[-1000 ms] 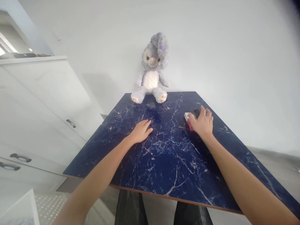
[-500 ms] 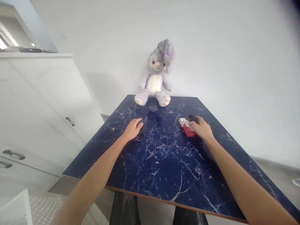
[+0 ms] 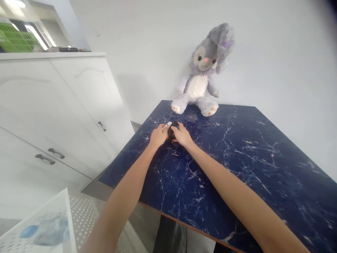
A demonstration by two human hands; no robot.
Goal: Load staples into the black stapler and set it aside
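My left hand point(image 3: 158, 137) and my right hand point(image 3: 183, 136) are close together over the table's far left part. Between them is a small red-and-white box point(image 3: 167, 124), mostly covered, with only a pale end showing. The fingers of my left hand are closed about its left side. A small black object point(image 3: 172, 131) lies against the box, and my right hand is closed around it with the thumb on top. Blur and the fingers hide what kind of thing it is.
A grey plush rabbit point(image 3: 199, 86) sits at the back of the blue marbled table point(image 3: 237, 151), against the wall. White cabinets point(image 3: 65, 105) stand at the left, with a green basket point(image 3: 18, 38) on top. A white perforated crate point(image 3: 70, 218) is at lower left.
My right hand has carried the box and black object leftward across the table. My left hand, open and empty before, now grips the box. The view has turned left.
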